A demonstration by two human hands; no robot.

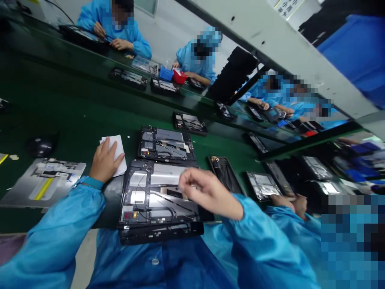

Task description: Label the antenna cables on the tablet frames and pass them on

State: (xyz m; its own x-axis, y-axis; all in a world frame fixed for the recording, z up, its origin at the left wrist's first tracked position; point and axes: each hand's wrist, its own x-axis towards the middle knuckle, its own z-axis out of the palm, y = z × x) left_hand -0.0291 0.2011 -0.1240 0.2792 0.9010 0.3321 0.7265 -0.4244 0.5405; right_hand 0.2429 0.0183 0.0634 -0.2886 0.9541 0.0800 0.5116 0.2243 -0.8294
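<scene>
Casing (161,195): open, inner side up, lying at the near edge of the green bench (90,106), right in front of the body; set there, it seems, so that both arms reach it without stretching.
Right hand (207,190): over the casing's right part, fingers curled, thumb and fingertips close together; whether they pinch anything, or touch the casing, I cannot tell. Such a curl suits small parts better than lifting.
Left hand (105,160): palm down, fingers spread on the white sheets, not closed around them; probably steadying them, since loose paper slides easily.
White sheets (118,141): beside the casing's far left corner, handy for the left arm while the casing's inside stays uncovered.
Second casing (165,140): directly behind the first, also inner side up, with a third casing (189,121) beyond; the row looks arranged to stay within reach.
Cable bundle (224,172): in a shallow tray (236,175) beyond the right hand; the tray's walls presumably keep the strands from straying.
Metal plate (18,192): flat, left of the left forearm, bearing a yellow strip (43,188); off to the side, perhaps to leave elbow room.
Co-worker's hands (282,202): farther right, near another open casing (261,184).
</scene>
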